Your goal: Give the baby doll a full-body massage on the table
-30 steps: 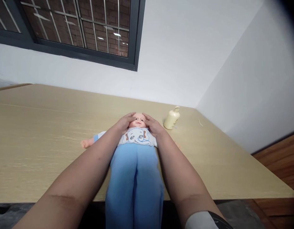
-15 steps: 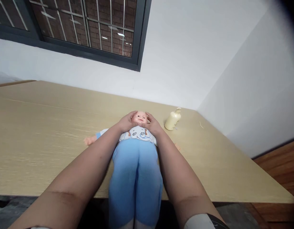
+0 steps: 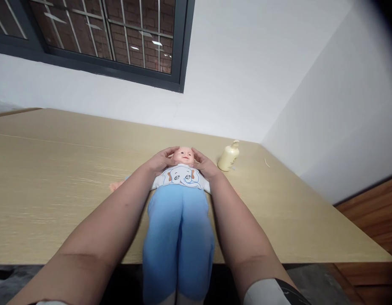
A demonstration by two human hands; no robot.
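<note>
A baby doll point(image 3: 179, 207) lies on its back with its head toward the wall. It wears blue trousers and a white top with an elephant face on the front. My left hand point(image 3: 160, 162) cups one side of the doll's head point(image 3: 184, 156), and my right hand point(image 3: 207, 164) cups the other. Curved fingers press against its cheeks and temples, leaving the face in sight between them. My forearms run along both sides of the body and hide most of the doll's arms. Its legs reach past the table's near edge.
On the wooden table point(image 3: 71, 169), a cream pump bottle point(image 3: 228, 156) stands right of the doll's head. Farther right lies a thin pale strip point(image 3: 267, 162). White walls point(image 3: 246, 76) and a dark-framed barred window point(image 3: 176, 80) are behind.
Both thumbs have moved outward from below the doll's chin to the sides of its face, uncovering more of the neckline and shirt. The view has shifted slightly.
</note>
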